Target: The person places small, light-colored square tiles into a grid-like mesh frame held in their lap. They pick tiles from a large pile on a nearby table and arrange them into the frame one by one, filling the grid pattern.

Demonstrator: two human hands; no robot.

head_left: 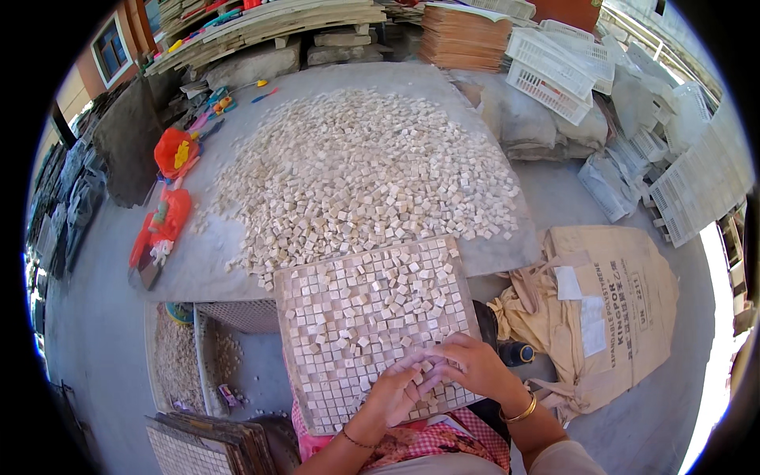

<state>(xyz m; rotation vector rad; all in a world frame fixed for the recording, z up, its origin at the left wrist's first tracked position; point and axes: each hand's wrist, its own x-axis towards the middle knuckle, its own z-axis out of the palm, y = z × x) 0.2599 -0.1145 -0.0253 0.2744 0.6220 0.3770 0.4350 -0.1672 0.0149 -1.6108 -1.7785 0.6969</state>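
Left hand (397, 389) holds rough, stonelike cubes (427, 367) beside right hand (478, 367).

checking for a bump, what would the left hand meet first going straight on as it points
Most likely the right hand, close ahead, though depth and contact are unclear.

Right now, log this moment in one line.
left hand, right hand: together over tray | loose tiles: on tray | heap: beyond tray

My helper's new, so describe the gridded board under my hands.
Find the grey table heaped with pale cubes. Overlapping its near edge is the gridded board. Unlike the boards stacked at lower left, it carries scattered loose cubes.
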